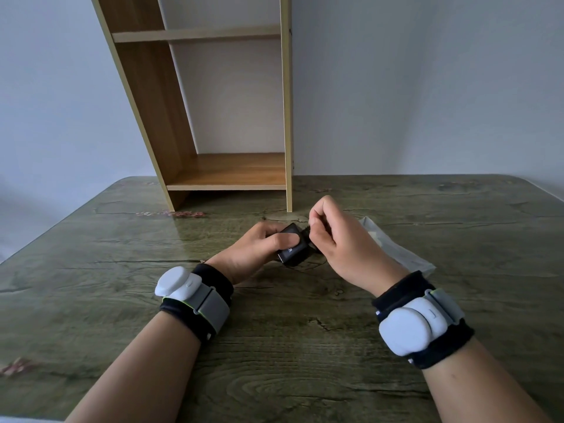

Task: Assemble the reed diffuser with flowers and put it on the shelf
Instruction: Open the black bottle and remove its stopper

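Pale walls back a green, wood-grained bench, where my tall wooden shelf stands open-fronted with its visible compartments holding nothing. By my judgement the job is in its early stage: nothing sits on the shelf, and no reeds or flowers can be seen set in any vessel.

To the right lies a clear plastic packet, half hidden behind my wrist, with something pale inside that I cannot identify; it may hold the remaining parts. Both my forearms reach in from the bottom edge, each wrist wearing a black band with a white sensor.

Between them, near the bench's middle and just in front of the shelf's foot, is the small black diffuser bottle, lying tilted. My left hand grips it, thumb pressed across its side. My right hand is curled at the bottle's upper end, fingertips pinching something dark there, seemingly the cap or stopper, though it is too hidden to name. Whether the bottle is already open I cannot tell. Opening, filling with reeds and flowers, and shelving all appear left to do.
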A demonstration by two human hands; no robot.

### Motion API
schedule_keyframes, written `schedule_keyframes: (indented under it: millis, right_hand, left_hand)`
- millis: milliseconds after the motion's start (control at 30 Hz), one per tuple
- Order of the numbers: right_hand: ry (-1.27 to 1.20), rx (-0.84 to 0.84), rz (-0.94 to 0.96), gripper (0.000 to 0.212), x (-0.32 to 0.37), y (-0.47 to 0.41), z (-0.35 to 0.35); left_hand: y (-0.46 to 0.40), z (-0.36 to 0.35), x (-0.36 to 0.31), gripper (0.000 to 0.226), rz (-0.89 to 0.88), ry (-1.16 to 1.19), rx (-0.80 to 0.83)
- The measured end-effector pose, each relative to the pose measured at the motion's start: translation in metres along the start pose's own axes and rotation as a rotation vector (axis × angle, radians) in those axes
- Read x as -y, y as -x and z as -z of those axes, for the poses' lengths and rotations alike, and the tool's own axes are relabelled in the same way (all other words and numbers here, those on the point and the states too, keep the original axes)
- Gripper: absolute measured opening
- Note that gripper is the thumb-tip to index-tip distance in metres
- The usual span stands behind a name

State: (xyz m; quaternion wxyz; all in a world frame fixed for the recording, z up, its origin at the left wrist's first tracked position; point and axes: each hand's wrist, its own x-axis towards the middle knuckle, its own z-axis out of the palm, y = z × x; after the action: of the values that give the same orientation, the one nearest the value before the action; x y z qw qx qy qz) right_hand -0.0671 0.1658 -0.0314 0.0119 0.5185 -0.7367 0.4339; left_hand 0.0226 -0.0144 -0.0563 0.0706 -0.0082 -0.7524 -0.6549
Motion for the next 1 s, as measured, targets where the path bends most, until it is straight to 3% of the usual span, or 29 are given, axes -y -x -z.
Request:
schedule_keyframes:
  millis: [200, 333, 633, 800, 1000]
  right_hand:
    - [0.012, -0.037, -0.063, 0.01, -0.015, -0.001, -0.003]
    - [0.021, -0.091, -0.068, 0.018, -0.016, 0.0, -0.008]
    - [-0.012, -0.1, -0.034, 0.018, -0.012, -0.002, -0.003]
    - [-0.016, -0.1, 0.01, 0.015, -0.011, -0.002, -0.002]
    - [-0.025, -0.224, 0.033, 0.012, -0.017, -0.007, 0.014]
  left_hand:
    - [-0.001, -0.002, -0.001, 0.045, -0.098, -0.195, -0.096]
    - [-0.003, -0.001, 0.002, 0.044, -0.153, -0.298, -0.162]
    - [-0.001, -0.001, -0.001, 0.046, -0.093, -0.155, -0.061]
    - [-0.001, 0.0, 0.0, 0.021, -0.049, -0.083, -0.021]
    - [0.001, 0.005, 0.004, 0.06, -0.024, -0.068, -0.073]
